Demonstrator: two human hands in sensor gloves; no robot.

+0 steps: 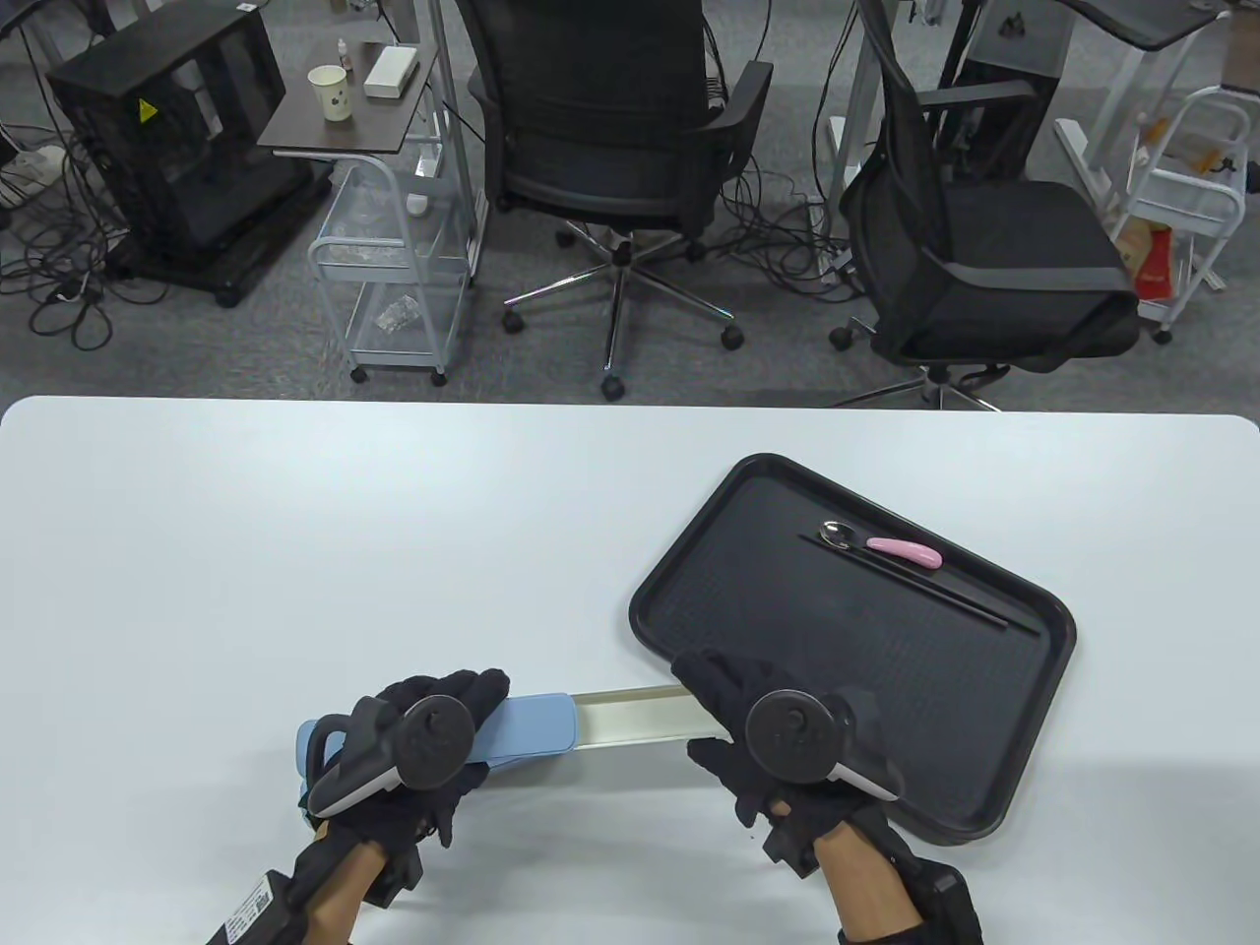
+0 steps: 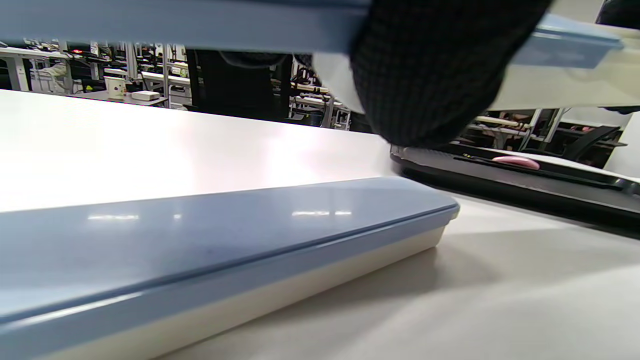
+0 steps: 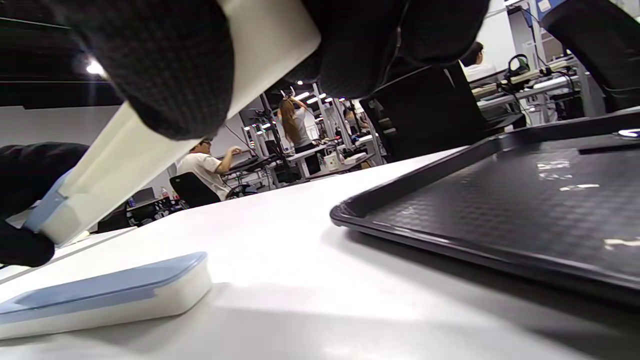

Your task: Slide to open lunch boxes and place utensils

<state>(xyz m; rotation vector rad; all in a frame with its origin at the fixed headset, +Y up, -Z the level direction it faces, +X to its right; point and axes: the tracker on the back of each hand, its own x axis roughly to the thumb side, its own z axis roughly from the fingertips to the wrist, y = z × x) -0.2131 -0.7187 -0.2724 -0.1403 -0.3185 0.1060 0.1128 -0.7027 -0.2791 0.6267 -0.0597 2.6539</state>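
A slim lunch box is held above the table, slid partly open. My left hand grips its blue lid. My right hand grips the far end of its cream base, whose open channel looks empty. The base also shows in the right wrist view between my fingers. A second, closed blue-lidded box lies on the table under my left hand and shows in the right wrist view. A pink-handled spoon and black chopsticks lie on the black tray.
The white table runs wide to the left and far side. The tray's near left corner sits under my right hand. Office chairs and carts stand beyond the far edge.
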